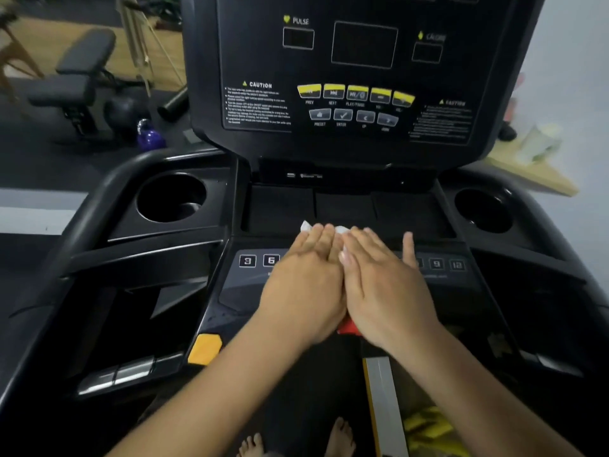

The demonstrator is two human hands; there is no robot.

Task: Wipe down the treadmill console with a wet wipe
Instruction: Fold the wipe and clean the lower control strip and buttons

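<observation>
Left hand (303, 285) and right hand (385, 288): both flat, palms down, fingers straight toward 12 o'clock, inner edges touching. Right little finger (408, 249) splayed toward 1 o'clock. Left forearm (211, 390) enters from 7 o'clock, right forearm (468, 390) from 5 o'clock.

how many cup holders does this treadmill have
2: the left cup holder and the right cup holder, on either side of the central tray. None looks hidden.
</observation>
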